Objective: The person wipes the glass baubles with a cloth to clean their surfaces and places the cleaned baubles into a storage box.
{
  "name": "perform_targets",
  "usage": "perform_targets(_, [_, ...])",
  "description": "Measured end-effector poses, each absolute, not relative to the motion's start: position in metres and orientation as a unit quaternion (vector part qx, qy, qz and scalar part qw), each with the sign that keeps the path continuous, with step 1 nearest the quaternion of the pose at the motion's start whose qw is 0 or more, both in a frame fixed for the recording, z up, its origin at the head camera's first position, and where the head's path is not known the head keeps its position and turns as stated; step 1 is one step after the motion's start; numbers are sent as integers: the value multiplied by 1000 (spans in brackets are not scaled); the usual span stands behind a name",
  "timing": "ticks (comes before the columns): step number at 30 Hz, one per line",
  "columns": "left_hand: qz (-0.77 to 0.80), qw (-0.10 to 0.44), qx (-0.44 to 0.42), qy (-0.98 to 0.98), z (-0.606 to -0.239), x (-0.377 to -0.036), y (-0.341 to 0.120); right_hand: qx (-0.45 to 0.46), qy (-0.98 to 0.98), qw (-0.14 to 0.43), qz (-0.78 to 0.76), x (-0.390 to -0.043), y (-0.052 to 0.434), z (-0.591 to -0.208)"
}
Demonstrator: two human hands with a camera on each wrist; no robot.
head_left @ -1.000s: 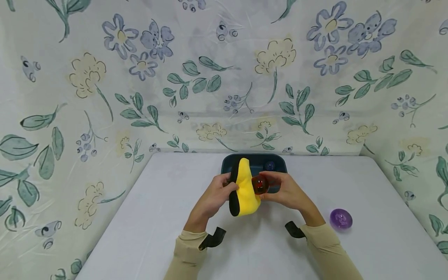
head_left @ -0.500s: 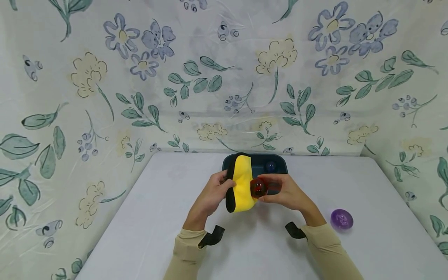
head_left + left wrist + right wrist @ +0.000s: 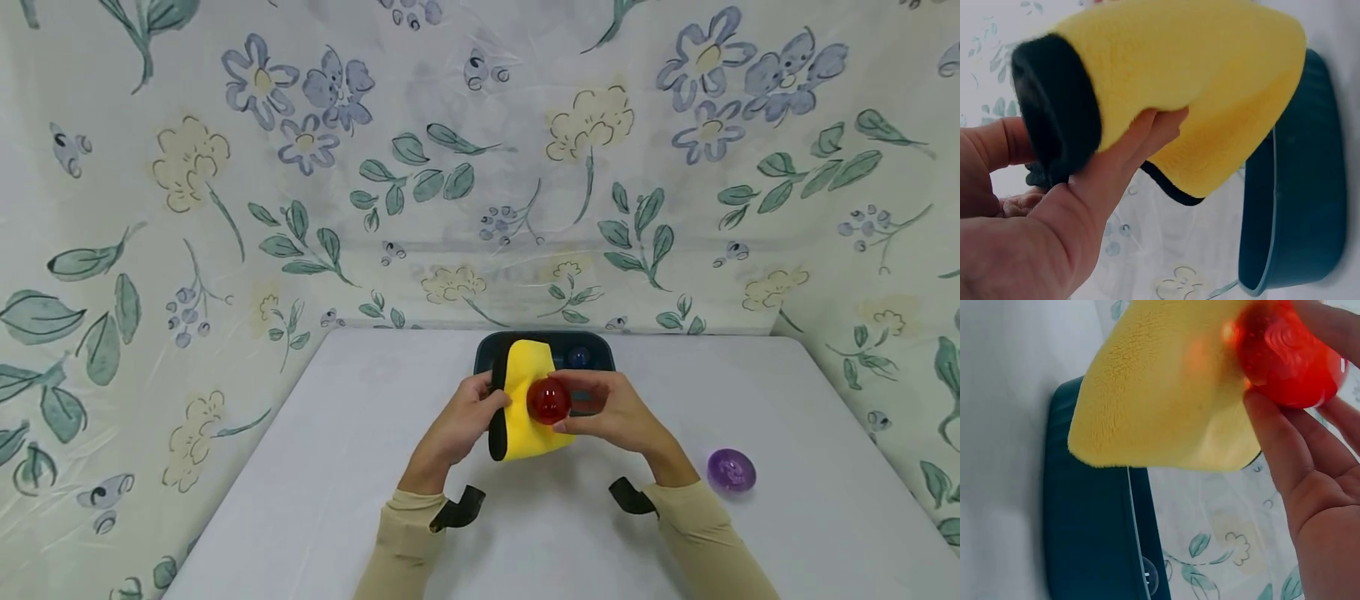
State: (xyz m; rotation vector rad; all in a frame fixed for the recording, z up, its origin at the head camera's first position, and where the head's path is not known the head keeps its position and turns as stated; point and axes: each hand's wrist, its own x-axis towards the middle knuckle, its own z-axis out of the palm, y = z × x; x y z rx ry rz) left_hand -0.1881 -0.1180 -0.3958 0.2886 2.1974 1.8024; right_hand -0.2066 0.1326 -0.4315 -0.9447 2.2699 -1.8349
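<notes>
The red ball (image 3: pixel 548 401), clear and glossy, is held above the middle of the white table (image 3: pixel 315 467), pinched in the fingers of the right hand (image 3: pixel 611 414) and touching the yellow cloth (image 3: pixel 525 404). The left hand (image 3: pixel 461 419) grips that cloth, thumb and fingers curled round its black-edged side, so the cloth stands between the two hands. Just beyond them, at the far edge of the table, lies a dark teal tray (image 3: pixel 596 343), partly hidden by cloth and hands; a small bluish ball (image 3: pixel 577 357) seems to sit inside it, though it is hard to make out. A purple ball (image 3: pixel 731 470) rests on the table well to the right, near the right sleeve (image 3: pixel 705 542). Flowered sheeting (image 3: pixel 480 167) hangs behind
</notes>
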Motion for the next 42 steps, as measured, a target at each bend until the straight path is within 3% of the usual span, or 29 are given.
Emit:
perform_targets(7, [626, 171, 101, 754, -397, -187, -116, -291, 732, 1, -616, -209, 132, -433])
perform_targets(31, [616, 164, 122, 761, -393, -184, -113, -285, 789, -48, -542, -216, 138, -440])
perform_targets(42, [630, 155, 110, 753, -393, -183, -113, -268, 808, -9, -525, -216, 139, -439])
